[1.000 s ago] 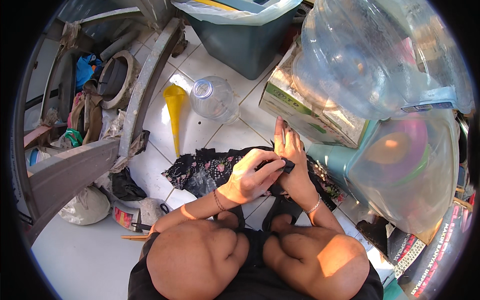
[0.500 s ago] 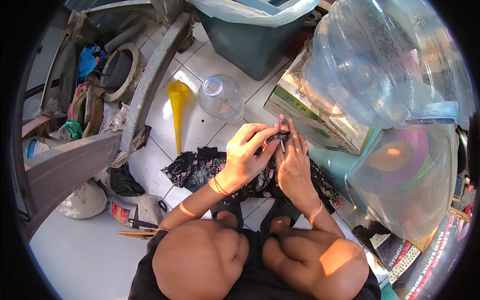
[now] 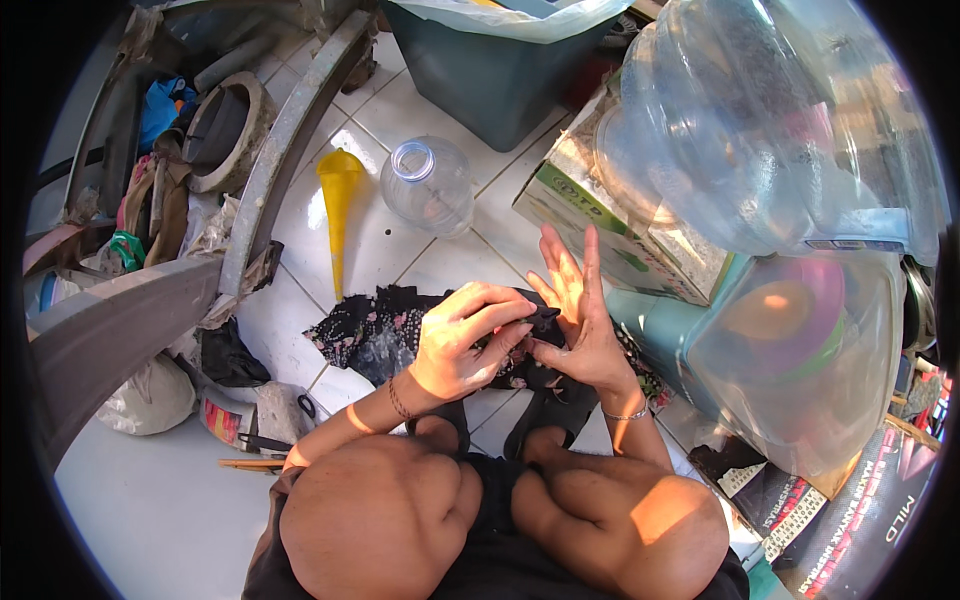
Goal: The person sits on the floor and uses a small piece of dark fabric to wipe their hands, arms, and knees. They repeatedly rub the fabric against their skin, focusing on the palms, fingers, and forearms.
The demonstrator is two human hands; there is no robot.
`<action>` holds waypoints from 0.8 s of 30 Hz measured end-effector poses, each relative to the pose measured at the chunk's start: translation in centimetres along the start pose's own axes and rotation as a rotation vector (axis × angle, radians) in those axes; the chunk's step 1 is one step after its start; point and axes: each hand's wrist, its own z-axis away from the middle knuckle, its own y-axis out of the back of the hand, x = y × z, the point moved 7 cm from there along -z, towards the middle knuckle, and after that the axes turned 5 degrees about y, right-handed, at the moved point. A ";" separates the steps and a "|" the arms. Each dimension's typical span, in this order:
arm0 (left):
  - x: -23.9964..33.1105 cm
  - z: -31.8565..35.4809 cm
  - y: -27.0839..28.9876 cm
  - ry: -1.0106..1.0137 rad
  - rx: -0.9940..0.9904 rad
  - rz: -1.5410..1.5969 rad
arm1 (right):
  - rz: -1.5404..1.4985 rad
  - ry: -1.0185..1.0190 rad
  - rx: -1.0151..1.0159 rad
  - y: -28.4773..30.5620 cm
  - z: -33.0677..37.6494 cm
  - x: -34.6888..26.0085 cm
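My left hand (image 3: 462, 342) pinches a bunched piece of dark cloth (image 3: 543, 324) between thumb and fingers. Whether this piece joins the cloth below cannot be made out. Just to the right, my right hand (image 3: 583, 330) is open with its fingers spread and pointing away from me; its thumb side lies close to the bunched piece. Under both hands, a black floral cloth (image 3: 362, 335) is spread over the floor, partly covered by my hands. Farther off lie a yellow funnel-shaped object (image 3: 341, 205) and an upright clear plastic bottle (image 3: 428, 205) with an open mouth.
A dark bin (image 3: 495, 90) with a white liner stands ahead. To the right are a carton (image 3: 610, 240), a large clear water jug (image 3: 760, 130) and a translucent tub (image 3: 800, 370). A metal frame (image 3: 275, 170) with clutter behind it borders the left side.
My right hand has spread its fingers and tilted up, away from the bunched cloth. My left hand has drawn slightly back with the cloth. The view has shifted a little.
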 end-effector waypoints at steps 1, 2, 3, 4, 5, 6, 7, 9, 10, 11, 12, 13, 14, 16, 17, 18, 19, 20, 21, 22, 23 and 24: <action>0.4 -0.9 0.5 -0.038 0.023 -0.006 | -0.027 0.028 0.026 0.2 -0.2 -0.3; 0.8 -1.1 0.2 -0.051 -0.003 0.054 | -0.120 0.041 -0.016 -0.1 -0.4 -0.2; 1.2 -1.3 -0.4 -0.064 -0.029 0.114 | -0.212 0.054 -0.058 -0.5 -0.6 0.0; 1.6 -1.7 -1.2 -0.081 -0.055 0.183 | -0.296 0.067 -0.096 -0.7 -0.7 0.0; 1.6 -1.2 -2.1 -0.062 -0.115 0.282 | -0.356 0.006 -0.036 -1.6 -1.0 0.2; 2.2 -0.4 -3.1 -0.155 -0.119 0.298 | -0.344 -0.022 -0.050 -2.1 -1.2 0.2; 1.9 0.0 -3.5 -0.120 -0.146 0.373 | -0.324 -0.050 -0.055 -2.3 -1.2 0.1; 1.5 0.7 -3.3 -0.119 -0.184 0.402 | -0.340 -0.074 -0.098 -2.4 -0.5 0.2; 1.6 0.8 -2.9 -0.155 -0.195 0.353 | -0.375 -0.097 -0.125 -2.6 -0.2 0.6; 1.8 0.9 -2.8 -0.190 -0.207 0.304 | -0.409 -0.119 -0.152 -2.7 0.1 0.8; 1.6 0.5 -2.6 -0.172 -0.130 0.245 | -0.381 -0.098 -0.159 -2.3 0.2 0.6; 1.6 0.1 -1.9 -0.146 -0.059 0.175 | -0.369 -0.076 -0.168 -2.5 0.2 0.5; 1.5 -0.3 -1.4 -0.121 0.012 0.105 | -0.355 -0.054 -0.175 -2.6 0.3 0.2; 2.2 -1.0 -1.4 -0.226 0.020 0.061 | -0.226 -0.099 -0.199 -2.4 -0.4 0.0; 2.4 -0.8 -1.7 -0.253 -0.027 0.078 | -0.254 -0.160 -0.143 -2.3 -0.7 -0.1; 2.6 -0.6 -2.0 -0.279 -0.074 0.095 | -0.281 -0.222 -0.086 -2.1 -0.8 -0.1; 2.3 -0.2 -2.6 -0.244 -0.114 0.149 | -0.277 -0.238 -0.081 -1.8 -0.9 -0.3; 2.1 0.4 -2.8 -0.284 -0.151 0.140 | -0.315 -0.263 -0.118 -1.7 -0.6 -0.2; 1.7 1.0 -2.6 -0.323 -0.188 0.131 | -0.354 -0.288 -0.155 -1.6 0.0 -0.1; 1.9 1.3 -2.5 -0.359 -0.236 0.122 | -0.400 -0.312 -0.184 -2.0 0.4 0.1; 2.0 1.2 -1.9 -0.318 -0.135 0.147 | -0.376 -0.295 -0.217 -2.1 0.4 -0.1; 1.8 0.9 -1.2 -0.276 0.024 0.099 | -0.324 -0.287 -0.232 -2.1 0.4 0.2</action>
